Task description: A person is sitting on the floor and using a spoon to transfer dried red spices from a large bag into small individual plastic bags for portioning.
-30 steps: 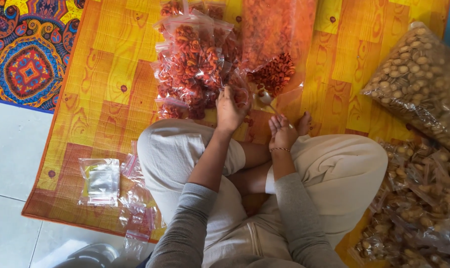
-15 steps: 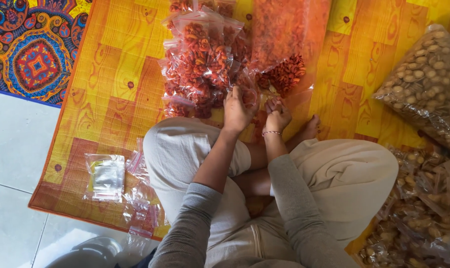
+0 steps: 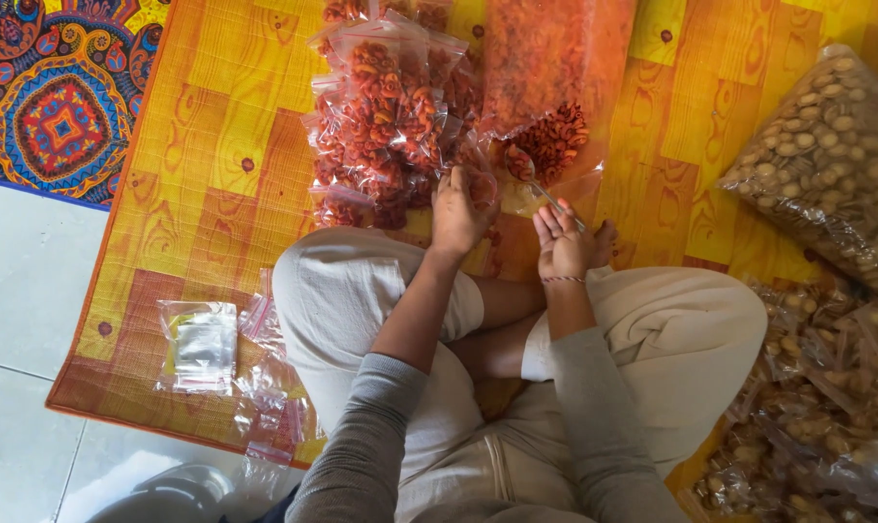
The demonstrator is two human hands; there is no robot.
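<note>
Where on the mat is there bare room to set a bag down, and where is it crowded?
Bare mat lies between the patterned rug and the pile of small red snack bags. Another bare strip lies between the big red snack bag and the sack of pale nuts. Crowded: around both hands, and the nut packets.

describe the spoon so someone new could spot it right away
On the yellow wood-pattern mat, find the big open clear bag of red ring snacks. At its mouth the right hand holds a thin metal spoon, the only shiny utensil, its bowl heaped with snacks.
</note>
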